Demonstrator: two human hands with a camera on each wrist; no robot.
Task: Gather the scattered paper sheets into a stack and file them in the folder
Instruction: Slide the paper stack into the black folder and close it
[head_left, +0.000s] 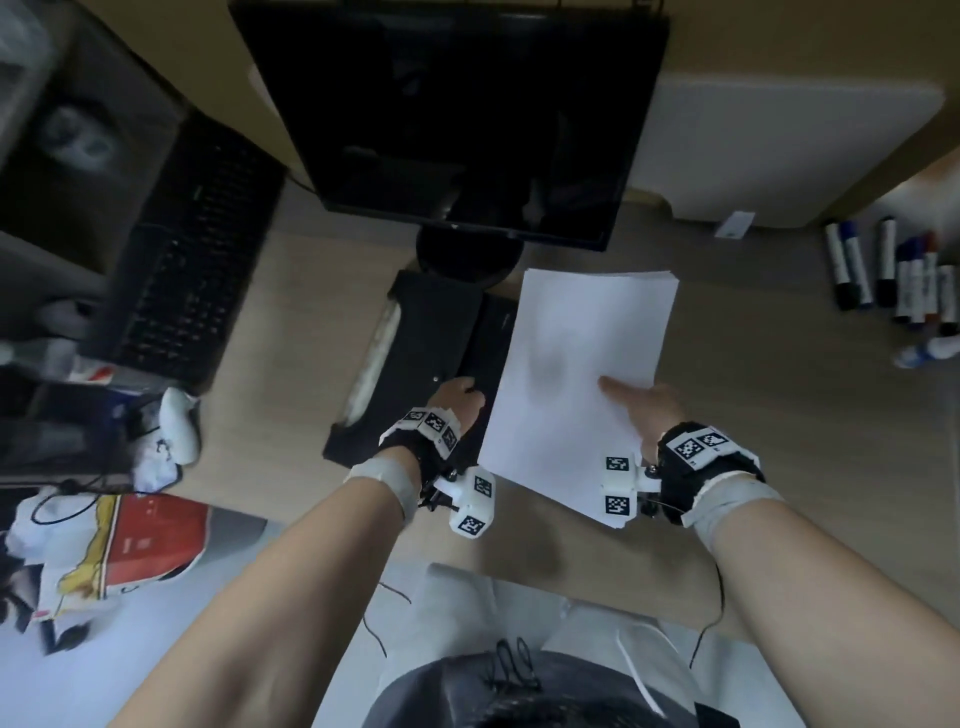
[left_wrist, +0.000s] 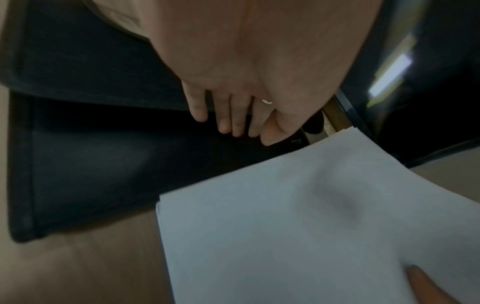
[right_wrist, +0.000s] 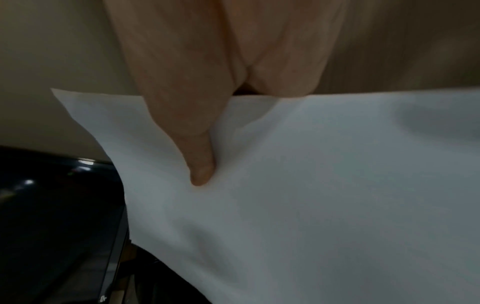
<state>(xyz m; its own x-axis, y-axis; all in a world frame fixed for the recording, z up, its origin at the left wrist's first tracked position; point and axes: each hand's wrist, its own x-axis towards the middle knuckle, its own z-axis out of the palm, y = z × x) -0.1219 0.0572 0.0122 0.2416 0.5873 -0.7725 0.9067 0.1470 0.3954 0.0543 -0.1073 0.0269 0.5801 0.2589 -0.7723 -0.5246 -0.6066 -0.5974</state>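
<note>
A black folder lies on the wooden desk in front of the monitor stand. My left hand has its fingers curled over the edge of the folder's cover, near its right side. In the left wrist view the left hand grips that dark cover above the folder's inner panel. My right hand pinches a stack of white paper sheets at its near right edge, thumb on top. The stack overlaps the folder's right side. The right thumb presses into the paper; the fingers under it are hidden.
A black monitor stands just behind the folder, and a black keyboard leans at the left. Several markers lie at the right. A white board sits at the back right. A red and yellow bag and clutter fill the near left.
</note>
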